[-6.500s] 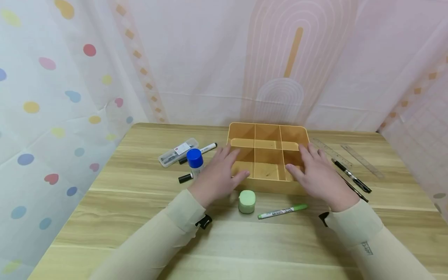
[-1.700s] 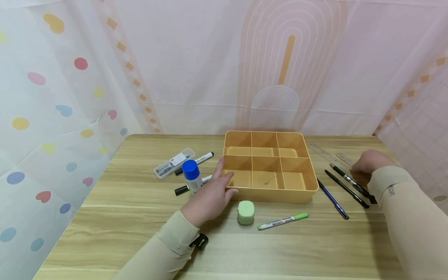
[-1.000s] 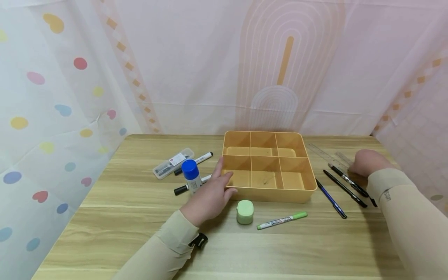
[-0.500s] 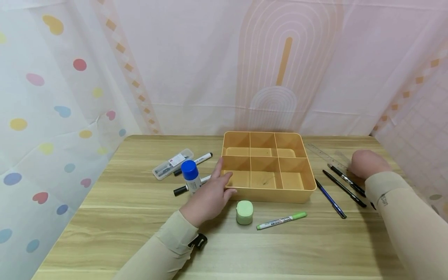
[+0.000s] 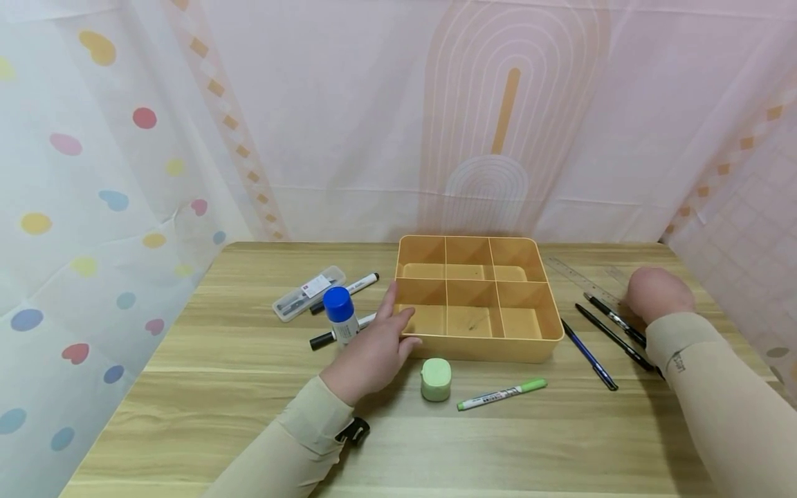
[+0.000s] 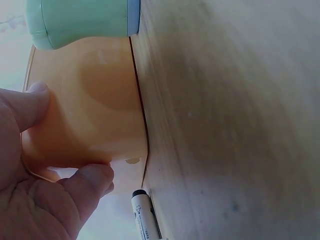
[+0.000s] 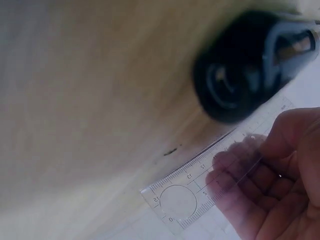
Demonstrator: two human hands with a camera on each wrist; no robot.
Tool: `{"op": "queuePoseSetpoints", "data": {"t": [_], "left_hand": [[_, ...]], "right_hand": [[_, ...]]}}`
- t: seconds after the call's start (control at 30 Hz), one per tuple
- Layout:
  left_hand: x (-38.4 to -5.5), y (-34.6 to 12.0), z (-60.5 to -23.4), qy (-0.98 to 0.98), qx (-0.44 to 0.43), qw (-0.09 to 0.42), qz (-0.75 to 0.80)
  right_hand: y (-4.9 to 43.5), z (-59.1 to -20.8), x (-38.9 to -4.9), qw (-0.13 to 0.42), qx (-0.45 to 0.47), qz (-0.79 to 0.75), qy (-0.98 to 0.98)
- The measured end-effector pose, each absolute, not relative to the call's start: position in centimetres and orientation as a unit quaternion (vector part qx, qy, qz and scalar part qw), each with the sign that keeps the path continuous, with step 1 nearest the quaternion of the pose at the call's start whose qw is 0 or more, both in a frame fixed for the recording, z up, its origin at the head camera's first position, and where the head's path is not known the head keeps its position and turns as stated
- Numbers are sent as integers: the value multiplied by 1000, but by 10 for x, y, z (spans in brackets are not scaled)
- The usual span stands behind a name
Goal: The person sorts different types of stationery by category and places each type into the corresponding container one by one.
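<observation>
My left hand (image 5: 373,351) holds the front left corner of a yellow-orange divided storage box (image 5: 482,349). In the left wrist view, its thumb lies on the box's front wall (image 6: 85,100) and its fingers bend round the corner. At the right, my right hand (image 5: 660,294) hides its own fingers in the head view. The right wrist view shows it pinching a clear plastic ruler (image 7: 175,200), with fingers visible through the plastic. A second clear ruler (image 5: 579,277) lies between that hand and the box. The box's compartments hold only small dark marks.
Black pens (image 5: 607,328) and a blue pen (image 5: 588,356) lie right of the box. In front are a small green container (image 5: 436,380) and a green highlighter (image 5: 501,395). Leftward stand a blue-capped glue stick (image 5: 339,308), black-and-white markers (image 5: 361,283) and a clear case (image 5: 308,294).
Earlier both hands were at the box; my right hand has since left it for the ruler at the right. Lately it has shifted slightly, covering more of the ruler and pens. My left hand stays put.
</observation>
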State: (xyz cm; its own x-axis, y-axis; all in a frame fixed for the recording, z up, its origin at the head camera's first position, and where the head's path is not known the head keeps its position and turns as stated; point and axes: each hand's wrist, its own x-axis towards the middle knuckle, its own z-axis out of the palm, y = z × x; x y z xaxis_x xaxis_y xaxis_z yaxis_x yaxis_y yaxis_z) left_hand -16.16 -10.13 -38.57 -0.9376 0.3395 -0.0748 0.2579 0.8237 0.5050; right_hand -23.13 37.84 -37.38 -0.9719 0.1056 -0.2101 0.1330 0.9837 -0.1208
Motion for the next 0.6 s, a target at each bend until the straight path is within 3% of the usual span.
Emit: {"op": "queuePoseSetpoints", "data": {"t": [0.23,0.6], "left_hand": [[-162,-101,-386,951,160,78,254],[-162,-102,-386,952,163,73,250]], "right_hand": [[379,-370,-229,75,57,-76,993],[350,-346,-229,-12,58,-133,989]]}}
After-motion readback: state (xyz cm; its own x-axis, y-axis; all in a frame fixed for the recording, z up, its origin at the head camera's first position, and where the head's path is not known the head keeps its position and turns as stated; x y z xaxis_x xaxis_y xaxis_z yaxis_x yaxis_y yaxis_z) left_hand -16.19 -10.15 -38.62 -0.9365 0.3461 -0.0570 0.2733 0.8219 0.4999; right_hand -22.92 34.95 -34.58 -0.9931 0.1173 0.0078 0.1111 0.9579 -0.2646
